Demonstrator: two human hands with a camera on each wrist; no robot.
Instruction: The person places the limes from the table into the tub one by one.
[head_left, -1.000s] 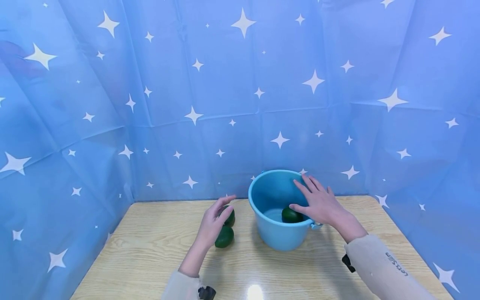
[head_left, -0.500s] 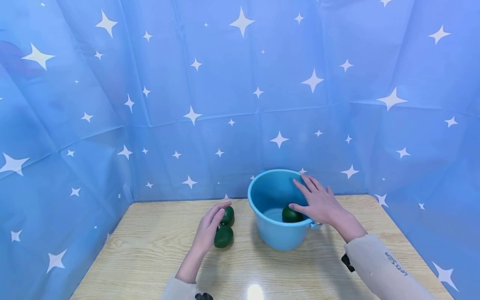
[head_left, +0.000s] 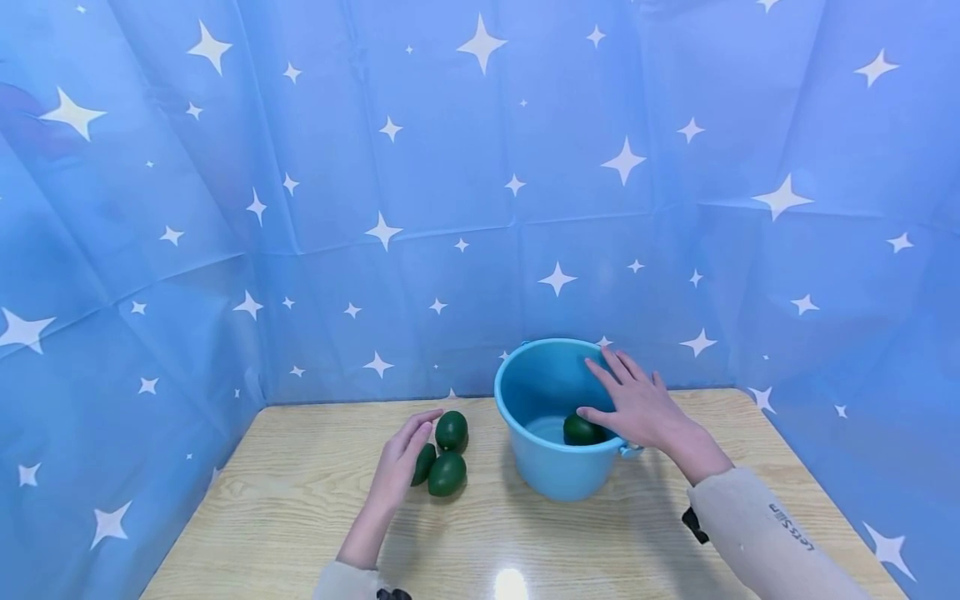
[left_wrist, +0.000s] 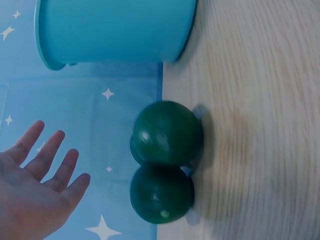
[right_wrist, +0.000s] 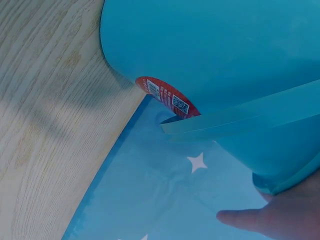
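My left hand [head_left: 401, 458], fingers extended, is just left of three glossy dark green avocados on the table. One avocado [head_left: 452, 431] lies farther back, another [head_left: 447, 474] in front of it, and a third [head_left: 423, 464] is partly hidden behind the hand. In the left wrist view the fingers [left_wrist: 54, 162] stand apart from the avocados. A light blue bucket [head_left: 558, 475] stands upright to the right. My right hand [head_left: 637, 408] lies over its right rim with spread fingers, thumb inside the opening. Another avocado [head_left: 581, 431] is inside the bucket, partly covered by that thumb.
The wooden table [head_left: 300, 517] ends at a blue curtain [head_left: 450, 167] with white stars, which also lines both sides. The bucket's handle [right_wrist: 240, 120] hangs along its outside, near a red label [right_wrist: 167, 96].
My left hand has moved left and toward me, away from the avocados, and a third avocado now shows beside it. The right hand and bucket have stayed put.
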